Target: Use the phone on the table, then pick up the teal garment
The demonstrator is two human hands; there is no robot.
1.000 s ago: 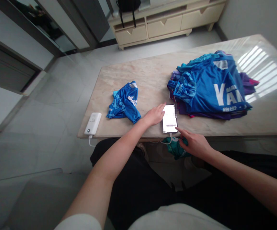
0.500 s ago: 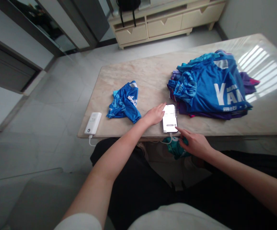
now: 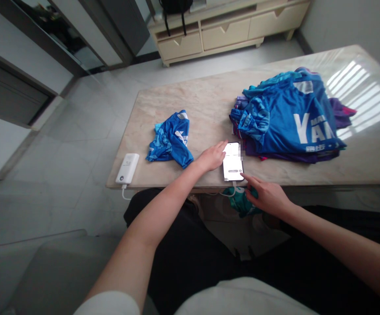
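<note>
the lit white-screened smartphone (image 3: pixel 233 162) lies flat near the pale marble table's (image 3: pixel 209 100) front edge, left hand (image 3: pixel 211 157) laid open against its side, seemingly steadying it, right hand (image 3: pixel 267 196) empty, forefinger out at its lower corner, where tapping needs a light touch.

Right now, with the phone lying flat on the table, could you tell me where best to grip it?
Probably by its two long edges near the middle, from above: the phone lies flat, screen up. A cable leaves its near end, shirts crowd its right side, and the left hand rests at its left edge.
</note>
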